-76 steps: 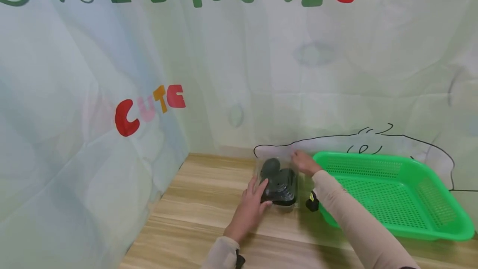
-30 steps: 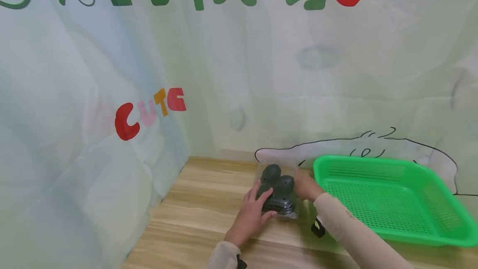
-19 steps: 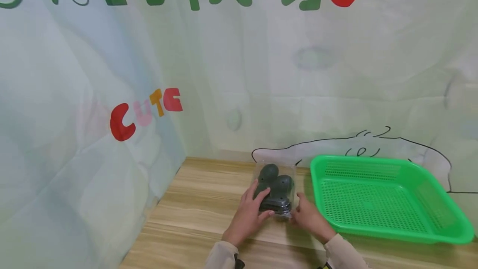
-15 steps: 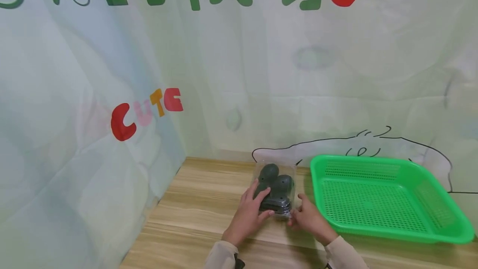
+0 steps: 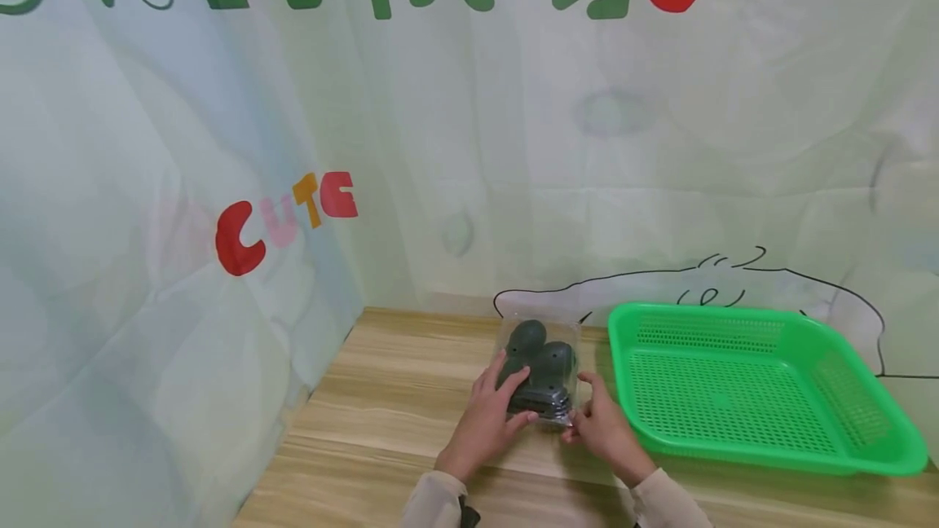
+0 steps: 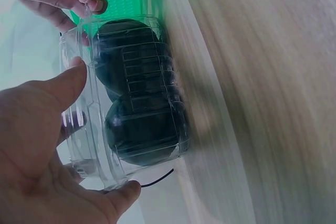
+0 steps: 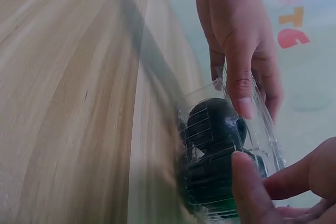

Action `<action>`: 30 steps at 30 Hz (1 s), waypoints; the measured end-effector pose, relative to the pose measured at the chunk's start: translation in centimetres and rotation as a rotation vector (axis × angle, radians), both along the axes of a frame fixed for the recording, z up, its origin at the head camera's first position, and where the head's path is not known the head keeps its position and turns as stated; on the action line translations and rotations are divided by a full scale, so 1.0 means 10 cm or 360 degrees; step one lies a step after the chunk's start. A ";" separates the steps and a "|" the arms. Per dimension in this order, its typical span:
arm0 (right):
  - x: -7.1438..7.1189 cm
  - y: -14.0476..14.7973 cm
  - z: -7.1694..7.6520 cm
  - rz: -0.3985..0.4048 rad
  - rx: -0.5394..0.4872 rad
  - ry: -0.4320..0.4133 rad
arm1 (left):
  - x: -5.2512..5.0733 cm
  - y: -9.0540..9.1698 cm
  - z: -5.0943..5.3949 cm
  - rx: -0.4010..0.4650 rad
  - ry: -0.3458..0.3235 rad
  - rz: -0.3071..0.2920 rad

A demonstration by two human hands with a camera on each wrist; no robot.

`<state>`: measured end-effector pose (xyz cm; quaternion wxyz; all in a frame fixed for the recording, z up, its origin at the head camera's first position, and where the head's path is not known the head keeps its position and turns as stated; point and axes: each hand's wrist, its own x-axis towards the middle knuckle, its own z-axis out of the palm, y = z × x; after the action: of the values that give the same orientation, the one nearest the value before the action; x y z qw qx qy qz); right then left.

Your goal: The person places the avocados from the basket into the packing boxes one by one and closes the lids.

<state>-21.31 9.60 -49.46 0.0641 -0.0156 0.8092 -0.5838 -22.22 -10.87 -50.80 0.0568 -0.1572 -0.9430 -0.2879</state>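
A clear plastic clamshell box (image 5: 565,329) stands on the wooden table, holding dark green avocados (image 5: 528,337) that show through its lid. My left hand (image 5: 486,424) rests on the lid with fingers spread, its thumb at the near edge. At the box's near right corner, my right hand (image 5: 607,433) pinches the rim between thumb and fingers. The left wrist view shows those right fingers (image 6: 93,4) on the corner of the rim. Left fingers partly cover one avocado. In the right wrist view, the left thumb (image 7: 242,98) lies along the rim.
Just right of the box is a green plastic basket (image 5: 734,456) with a mesh floor. A printed cloth backdrop (image 5: 469,145) hangs behind the wooden table (image 5: 352,446) and along its left side.
My right hand has come from the box's far right side to its near right corner. The lid now lies flatter, and the avocados show more plainly. My left hand stays on the box.
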 end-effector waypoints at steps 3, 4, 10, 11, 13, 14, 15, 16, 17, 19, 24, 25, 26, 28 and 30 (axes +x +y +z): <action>0.00 -0.01 0.00 0.0008 0.0071 0.0013 | 0.00 0.00 0.01 0.0001 -0.0006 0.0001; 0.00 -0.01 0.00 0.0014 0.0095 0.0019 | 0.00 0.00 0.01 0.0001 -0.0008 0.0002; 0.01 -0.01 0.01 0.0022 0.0126 0.0037 | 0.00 0.01 0.01 0.0013 -0.0007 0.0005; 0.01 -0.01 0.01 0.0021 0.0126 0.0035 | 0.00 0.01 0.01 0.0014 -0.0007 0.0005; 0.01 -0.01 0.02 0.0020 0.0130 0.0029 | 0.00 0.01 0.01 0.0013 -0.0009 0.0005; 0.02 -0.02 0.02 0.0019 0.0134 0.0023 | 0.00 0.01 0.01 0.0011 -0.0011 0.0006; 0.02 -0.02 0.02 0.0021 0.0138 0.0019 | 0.00 0.01 0.01 0.0008 -0.0014 0.0006; 0.02 -0.02 0.02 0.0021 0.0144 0.0015 | 0.00 0.01 0.00 0.0009 -0.0018 0.0006; 0.02 -0.02 0.02 0.0020 0.0146 0.0013 | 0.00 0.01 0.00 0.0007 -0.0021 0.0005; 0.02 -0.02 0.01 0.0020 0.0148 0.0020 | 0.00 0.01 0.00 0.0013 -0.0027 0.0003; 0.02 -0.01 0.00 0.0011 0.0191 0.0069 | 0.00 0.01 -0.01 0.0017 -0.0031 0.0002; 0.02 -0.01 0.00 0.0010 0.0210 0.0079 | 0.00 0.01 0.00 0.0015 -0.0033 0.0003; 0.02 -0.01 -0.01 0.0010 0.0229 0.0092 | 0.00 0.01 0.00 0.0011 -0.0034 0.0004; 0.02 -0.01 -0.01 0.0012 0.0273 0.0120 | 0.00 0.01 0.00 0.0007 -0.0038 0.0006; 0.03 -0.01 -0.01 0.0010 0.0313 0.0138 | -0.01 0.02 0.00 0.0009 -0.0044 0.0008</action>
<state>-21.05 9.47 -49.59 0.0319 -0.0371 0.8645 -0.5002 -22.28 -10.72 -50.85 0.0450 -0.1509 -0.9432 -0.2925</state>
